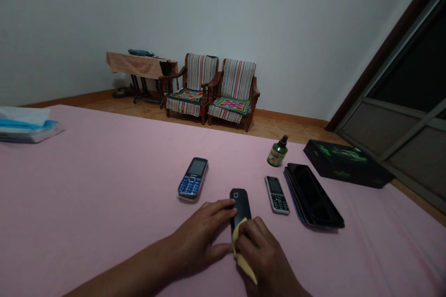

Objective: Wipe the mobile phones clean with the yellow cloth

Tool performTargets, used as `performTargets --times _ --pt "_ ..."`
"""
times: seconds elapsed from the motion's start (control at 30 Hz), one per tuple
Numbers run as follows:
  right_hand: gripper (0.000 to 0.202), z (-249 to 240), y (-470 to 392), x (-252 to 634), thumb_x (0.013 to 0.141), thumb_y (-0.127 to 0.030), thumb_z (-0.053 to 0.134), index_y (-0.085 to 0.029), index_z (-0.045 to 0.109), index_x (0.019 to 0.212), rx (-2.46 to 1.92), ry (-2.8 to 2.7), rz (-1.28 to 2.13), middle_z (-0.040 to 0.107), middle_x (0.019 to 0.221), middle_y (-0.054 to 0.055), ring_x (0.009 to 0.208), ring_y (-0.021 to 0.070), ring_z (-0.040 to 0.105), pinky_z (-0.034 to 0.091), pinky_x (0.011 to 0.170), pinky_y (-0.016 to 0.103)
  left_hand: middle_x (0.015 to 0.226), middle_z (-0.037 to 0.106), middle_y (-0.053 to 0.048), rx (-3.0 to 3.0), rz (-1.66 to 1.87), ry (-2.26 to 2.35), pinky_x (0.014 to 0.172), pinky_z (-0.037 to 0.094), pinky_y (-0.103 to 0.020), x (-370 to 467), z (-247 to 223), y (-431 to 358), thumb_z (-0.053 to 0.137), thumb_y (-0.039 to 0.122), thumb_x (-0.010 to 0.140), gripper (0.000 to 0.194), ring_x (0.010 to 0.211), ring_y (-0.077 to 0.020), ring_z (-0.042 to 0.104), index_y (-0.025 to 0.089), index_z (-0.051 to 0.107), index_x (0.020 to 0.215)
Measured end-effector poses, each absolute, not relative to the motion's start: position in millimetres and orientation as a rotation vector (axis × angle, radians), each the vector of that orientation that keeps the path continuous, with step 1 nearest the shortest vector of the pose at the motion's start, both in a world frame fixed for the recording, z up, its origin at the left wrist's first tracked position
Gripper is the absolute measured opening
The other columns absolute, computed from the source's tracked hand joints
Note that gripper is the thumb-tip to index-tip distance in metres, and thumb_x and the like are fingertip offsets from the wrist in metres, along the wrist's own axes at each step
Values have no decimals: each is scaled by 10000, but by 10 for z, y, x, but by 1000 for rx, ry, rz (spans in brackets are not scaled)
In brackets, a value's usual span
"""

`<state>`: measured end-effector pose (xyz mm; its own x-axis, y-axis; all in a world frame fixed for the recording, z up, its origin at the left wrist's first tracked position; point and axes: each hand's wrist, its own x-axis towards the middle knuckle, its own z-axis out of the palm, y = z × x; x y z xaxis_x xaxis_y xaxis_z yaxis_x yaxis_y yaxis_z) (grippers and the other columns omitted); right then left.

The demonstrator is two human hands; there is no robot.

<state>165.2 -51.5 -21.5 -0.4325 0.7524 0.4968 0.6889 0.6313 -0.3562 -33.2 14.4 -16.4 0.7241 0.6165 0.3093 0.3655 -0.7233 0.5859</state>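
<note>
One cloth [245, 269] in right hand [263, 251], against dark phone [241, 205]

We are viewing a dim, cool-toned scene, its light source staying out of view. The wall [244, 14] is looking palest near its middle and is greying toward the corners. Faint, soft shadows are lying beneath the right hand [261, 250]. The wide lens is stretching the edges: the dark door frame [383, 48] is leaning steeply, and the packet [24, 129] at far left is smearing.
</note>
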Motion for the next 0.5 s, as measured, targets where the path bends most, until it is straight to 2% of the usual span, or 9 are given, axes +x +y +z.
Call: performTargets --times 0.27,0.5 --pt "260 -250 -518 1888 707 44 426 -204 477 765 -1364 -1909 252 525 786 54 766 222 513 402 639 316 1475 424 -150 2415 645 761 1079 395 -490 -324 -165 118 730 204 783 682 1330 -311 424 239 432 1396" --pt "369 -330 -471 1813 704 25 448 -220 580 945 -1435 -1835 66 659 874 68 821 254 586 416 724 377 1434 457 -145 2357 747 836 1069 411 -505 -210 -264 63 769 193 749 679 1310 -313 446 249 443 1342"
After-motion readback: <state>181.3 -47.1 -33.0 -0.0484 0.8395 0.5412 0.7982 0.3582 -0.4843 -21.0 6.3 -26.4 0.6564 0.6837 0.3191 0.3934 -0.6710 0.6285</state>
